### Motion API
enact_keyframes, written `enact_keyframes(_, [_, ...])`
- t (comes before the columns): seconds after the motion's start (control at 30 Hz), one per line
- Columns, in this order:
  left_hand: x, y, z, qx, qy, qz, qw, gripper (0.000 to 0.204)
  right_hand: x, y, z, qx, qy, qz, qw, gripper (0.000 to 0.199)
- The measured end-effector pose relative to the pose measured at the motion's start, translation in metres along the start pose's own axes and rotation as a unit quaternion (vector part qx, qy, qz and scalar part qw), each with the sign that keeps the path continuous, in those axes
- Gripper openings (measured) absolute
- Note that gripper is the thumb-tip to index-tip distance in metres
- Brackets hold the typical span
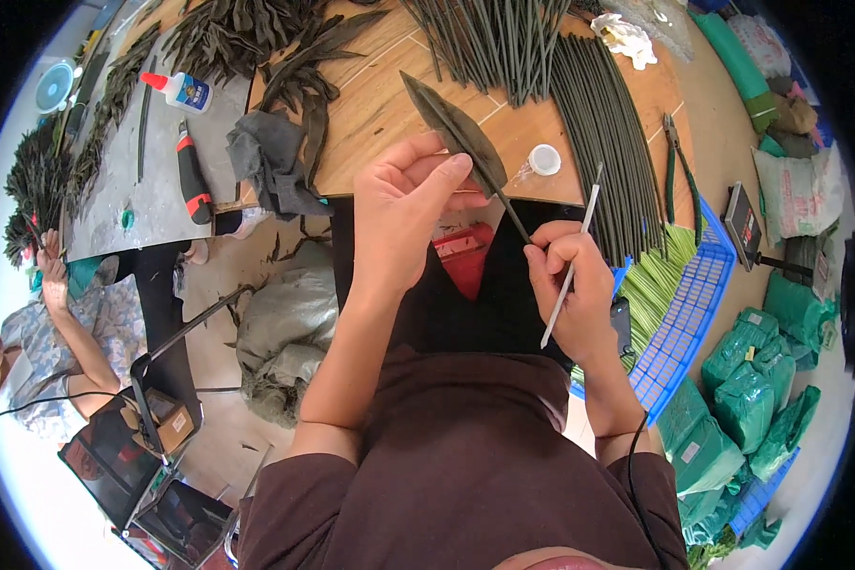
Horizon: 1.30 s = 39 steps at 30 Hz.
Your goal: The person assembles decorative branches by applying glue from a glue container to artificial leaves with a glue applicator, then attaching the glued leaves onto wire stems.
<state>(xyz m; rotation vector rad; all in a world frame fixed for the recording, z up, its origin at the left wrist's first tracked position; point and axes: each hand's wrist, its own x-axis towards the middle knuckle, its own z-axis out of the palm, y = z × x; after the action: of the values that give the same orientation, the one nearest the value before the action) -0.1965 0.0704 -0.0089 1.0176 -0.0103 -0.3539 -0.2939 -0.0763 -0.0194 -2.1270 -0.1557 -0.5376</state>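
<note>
Over the table's near edge, my left hand (394,209) pinches a long dark, pointed leaf (432,103) between thumb and fingers. A thin dark stem (516,220) runs from the leaf's lower end down to my right hand (581,290), whose thumb and forefinger grip it. That same hand also holds a slim white stick (589,204), slanted across the fingers. Just beyond my hands, a small round white cup (544,160) sits on the wooden table (370,109). Part of the leaf's base is hidden behind my left fingers.
Bundled dark rods (603,123) lie right of the cup, near pliers (673,142). Dark leaves (242,38), a grey cloth (271,161), a glue bottle (185,92) and a utility knife (192,176) lie left. A blue basket (684,323) holds green stems. Another person's hand (52,271) works far left.
</note>
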Motion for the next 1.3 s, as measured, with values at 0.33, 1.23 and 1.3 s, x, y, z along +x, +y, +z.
enact_keyframes(0.33, [0.000, -0.002, 0.001, 0.013, 0.020, -0.006, 1.000, 0.021, 0.000, -0.005, 0.002, -0.027, -0.010, 0.019, 0.999, 0.023])
enact_keyframes(1.23, [0.000, -0.013, 0.001, 0.033, 0.029, -0.015, 0.999, 0.021, 0.001, -0.005, 0.012, -0.042, 0.001, -0.004, 0.999, 0.020])
enact_keyframes(1.3, [0.000, -0.014, 0.000, 0.039, 0.032, -0.014, 0.999, 0.022, 0.000, -0.006, 0.011, -0.036, -0.024, 0.019, 0.999, 0.028])
